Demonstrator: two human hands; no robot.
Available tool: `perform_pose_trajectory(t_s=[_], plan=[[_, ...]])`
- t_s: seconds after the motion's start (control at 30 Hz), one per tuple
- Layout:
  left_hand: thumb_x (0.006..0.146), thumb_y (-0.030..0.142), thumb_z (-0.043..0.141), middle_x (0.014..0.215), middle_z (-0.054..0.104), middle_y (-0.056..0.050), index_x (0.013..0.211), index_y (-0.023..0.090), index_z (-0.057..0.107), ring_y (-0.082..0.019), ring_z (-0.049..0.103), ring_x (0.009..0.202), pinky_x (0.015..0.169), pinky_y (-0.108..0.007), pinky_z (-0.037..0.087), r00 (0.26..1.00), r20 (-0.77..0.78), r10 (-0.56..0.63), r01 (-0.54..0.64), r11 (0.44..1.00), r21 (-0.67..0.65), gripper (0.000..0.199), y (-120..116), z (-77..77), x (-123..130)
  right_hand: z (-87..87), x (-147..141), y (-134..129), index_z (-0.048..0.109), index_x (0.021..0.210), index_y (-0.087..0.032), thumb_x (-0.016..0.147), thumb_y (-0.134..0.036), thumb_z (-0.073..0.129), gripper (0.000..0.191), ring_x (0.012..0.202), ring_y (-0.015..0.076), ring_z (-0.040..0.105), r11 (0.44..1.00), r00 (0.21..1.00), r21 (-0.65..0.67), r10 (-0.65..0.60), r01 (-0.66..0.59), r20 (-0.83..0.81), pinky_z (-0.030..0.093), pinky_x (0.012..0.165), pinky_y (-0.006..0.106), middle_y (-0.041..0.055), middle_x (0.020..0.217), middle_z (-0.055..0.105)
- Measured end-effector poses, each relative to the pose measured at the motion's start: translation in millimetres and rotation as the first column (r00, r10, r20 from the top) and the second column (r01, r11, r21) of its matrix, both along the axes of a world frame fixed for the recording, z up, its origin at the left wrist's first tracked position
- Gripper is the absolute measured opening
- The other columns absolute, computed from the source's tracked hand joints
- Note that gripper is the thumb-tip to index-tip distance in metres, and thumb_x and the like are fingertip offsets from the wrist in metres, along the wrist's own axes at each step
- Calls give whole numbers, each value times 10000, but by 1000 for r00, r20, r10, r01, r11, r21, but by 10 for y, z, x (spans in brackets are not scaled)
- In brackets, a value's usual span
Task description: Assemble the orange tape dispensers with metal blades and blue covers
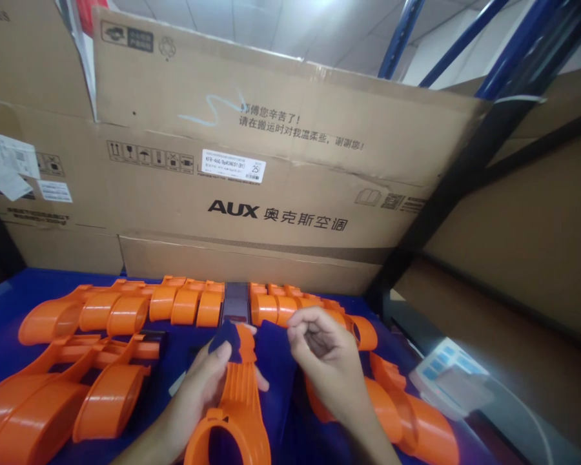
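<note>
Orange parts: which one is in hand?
The bottom-centre orange part, its handle gripped by the left hand; the others lie on the blue surface.

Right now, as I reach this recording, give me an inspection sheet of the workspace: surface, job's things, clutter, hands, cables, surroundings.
Surface: blue surface, largely covered by orange parts.
Job's things: one ring-ended orange part in hand, ring end nearest the camera; a dark blue piece under the left thumb; other orange parts spread on both sides.
Clutter: grey block amid the back row; white device with blue markings at right.
Hands: left hand holds the part; right hand has fingertips drawn together, any grip unclear.
Cables: white cable beside the device; its far end is out of view.
Surroundings: AUX carton behind; blue rack bar above right.
</note>
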State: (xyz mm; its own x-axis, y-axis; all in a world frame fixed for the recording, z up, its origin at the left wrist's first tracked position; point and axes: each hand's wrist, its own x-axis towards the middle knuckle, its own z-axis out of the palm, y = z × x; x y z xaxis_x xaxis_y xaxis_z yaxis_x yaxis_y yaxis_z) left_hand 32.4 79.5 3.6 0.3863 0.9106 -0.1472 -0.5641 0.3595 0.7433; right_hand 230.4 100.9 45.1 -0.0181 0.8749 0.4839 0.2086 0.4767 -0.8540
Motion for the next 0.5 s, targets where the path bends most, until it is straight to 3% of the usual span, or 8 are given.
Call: perform_pose_trajectory(t_s=[0.13,0.2,0.3,0.4,0.5], plan=[[830,708,664,667,731,-98,847,92,813,-197,647,615,602,-271,513,999,-12,-46,45,998,-39,633,18,16,-16,-19,-69,-43,639,1160,-254,987,-430,635,247,750,173,626,993,995,-65,102,-102,1,535,676,282,21,885,645],[838,744,620,676,727,-99,844,74,819,-190,643,617,609,-263,516,999,-16,-52,51,998,-42,700,39,27,-42,-33,-82,-62,615,1298,-287,1038,-453,545,317,1028,229,675,992,991,-72,111,-106,80,573,875,361,72,1138,682],[850,748,595,709,744,-112,840,71,819,-192,660,638,628,-255,519,999,-10,-44,43,999,-23,713,60,19,-74,-85,-77,-78,589,1408,-323,1061,-428,509,370,1355,279,562,993,977,-76,105,-93,184,495,1104,479,80,1363,652],[844,755,595,728,754,-126,856,77,812,-217,682,652,648,-281,534,997,15,-69,69,997,-22,712,64,-10,-79,-149,-70,-98,598,1439,-330,1066,-401,509,390,1349,296,589,987,966,-76,154,-141,206,526,1091,512,76,1323,706],[841,725,629,724,757,-130,871,93,804,-267,711,685,698,-343,558,993,74,-92,94,995,-23,656,64,-29,-59,-159,-86,-130,576,1478,-330,1062,-396,528,424,1388,298,566,981,962,-85,190,-176,198,516,1117,519,58,1403,680]])
